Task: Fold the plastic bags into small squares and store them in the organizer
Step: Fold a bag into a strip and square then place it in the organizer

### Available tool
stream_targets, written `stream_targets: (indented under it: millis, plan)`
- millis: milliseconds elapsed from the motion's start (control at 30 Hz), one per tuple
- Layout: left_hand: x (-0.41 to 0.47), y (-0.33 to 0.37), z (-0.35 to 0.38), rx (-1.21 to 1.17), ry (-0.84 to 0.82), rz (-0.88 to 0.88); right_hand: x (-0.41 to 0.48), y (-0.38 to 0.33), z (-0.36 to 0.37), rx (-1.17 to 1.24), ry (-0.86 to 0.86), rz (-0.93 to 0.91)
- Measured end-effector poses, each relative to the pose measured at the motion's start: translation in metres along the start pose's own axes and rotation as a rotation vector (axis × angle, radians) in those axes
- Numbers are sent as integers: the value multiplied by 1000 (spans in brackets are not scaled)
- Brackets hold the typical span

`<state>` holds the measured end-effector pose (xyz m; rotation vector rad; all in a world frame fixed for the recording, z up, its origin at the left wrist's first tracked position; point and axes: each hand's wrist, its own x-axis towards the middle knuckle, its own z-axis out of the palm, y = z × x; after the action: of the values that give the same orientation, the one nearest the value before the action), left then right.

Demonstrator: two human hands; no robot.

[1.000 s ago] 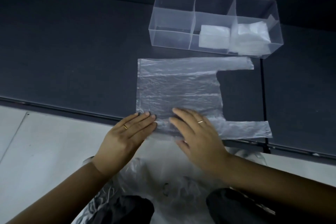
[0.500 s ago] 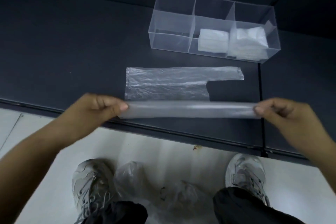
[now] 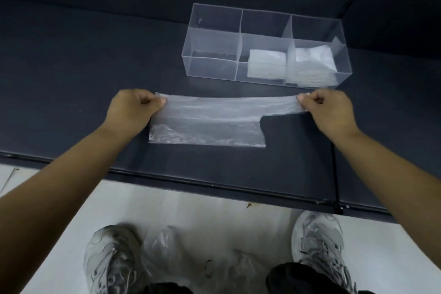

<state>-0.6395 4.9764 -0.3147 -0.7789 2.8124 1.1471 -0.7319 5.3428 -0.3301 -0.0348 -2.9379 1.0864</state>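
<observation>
A clear plastic bag (image 3: pixel 210 124) lies on the dark table (image 3: pixel 83 74), folded in half lengthwise. My left hand (image 3: pixel 133 110) pinches the bag's left end and my right hand (image 3: pixel 329 110) pinches its handle end, holding the folded-over edge along the far side. Behind stands a clear three-compartment organizer (image 3: pixel 214 31). Its left compartment holds nothing. A folded bag (image 3: pixel 266 64) sits in the middle one, and more folded bags (image 3: pixel 312 67) fill the right one.
The table's front edge (image 3: pixel 214 184) runs across the view, with white floor below it. My two grey shoes (image 3: pixel 112 262) stand on the floor with loose crumpled plastic bags (image 3: pixel 167 246) between them. A seam (image 3: pixel 335 174) splits the table at the right.
My hands left the flat bag's near edge, pinched its two near corners, and carried that edge over to the far side, folding the bag in half.
</observation>
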Motion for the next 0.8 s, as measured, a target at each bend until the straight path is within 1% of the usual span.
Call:
stream_targets:
  millis: [33,100,133,167,200,233,300,333,400,433,467,500,533,567,633,667,733,800]
  plan:
    - [-3,2,2,96,98,70,1,-1,1,-37,6,-7]
    - [-16,10,8,222,287,324,1,-3,2,-77,6,-5]
    - [-24,15,12,250,316,471,0,-4,2,-90,5,-1]
    - [-32,19,19,287,292,600,-1,-5,2,-104,3,4]
    - [-39,21,27,330,215,683,-2,-6,1,-117,1,10]
    - [-46,22,35,375,99,695,-3,-8,0,-130,-8,19]
    - [-53,18,47,476,-110,591,-6,-16,-3,-163,-33,42]
    - [-54,12,52,545,-165,546,-9,-21,-4,-203,-31,39]
    - [-56,0,58,650,-184,539,-15,-36,-2,-344,53,-64]
    - [-56,-4,59,675,-173,547,-20,-47,1,-387,110,-160]
    - [-57,-5,60,691,-164,551,-27,-61,7,-369,144,-274]
    - [-57,-5,60,703,-162,552,-35,-77,15,-310,119,-382]
    - [-57,-4,60,710,-164,552,-44,-92,26,-243,36,-479]
    - [-57,-4,60,710,-164,550,-53,-105,39,-196,-94,-552]
    - [-59,-3,60,708,-166,555,-70,-120,66,-188,-356,-613]
    - [-59,-3,59,710,-169,556,-74,-119,78,-227,-426,-618]
    - [-59,-3,58,708,-166,557,-73,-104,90,-405,-465,-590]
    - [-59,-2,56,696,-162,553,-65,-81,89,-550,-422,-567]
